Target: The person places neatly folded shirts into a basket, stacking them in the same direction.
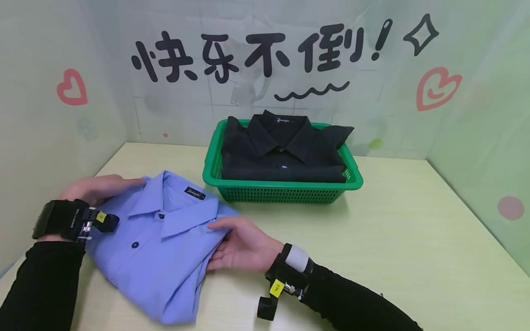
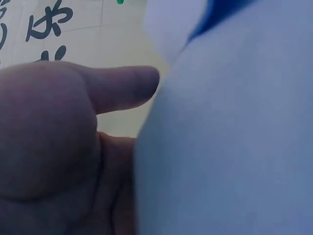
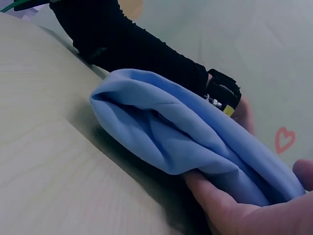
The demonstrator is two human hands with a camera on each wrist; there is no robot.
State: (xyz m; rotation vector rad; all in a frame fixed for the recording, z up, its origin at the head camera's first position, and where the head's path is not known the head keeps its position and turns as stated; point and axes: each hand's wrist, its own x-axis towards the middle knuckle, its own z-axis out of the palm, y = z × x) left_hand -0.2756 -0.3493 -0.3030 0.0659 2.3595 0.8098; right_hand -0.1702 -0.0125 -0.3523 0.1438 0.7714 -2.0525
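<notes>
Between hands: folded blue shirt [image 1: 161,243] (collar toward wall); long axis near-far.

Three views set around one folded shirt
The table [image 1: 414,239] is seen from above and behind; the blue shirt [image 1: 161,248] is shared, filmed close from either wrist.
</notes>
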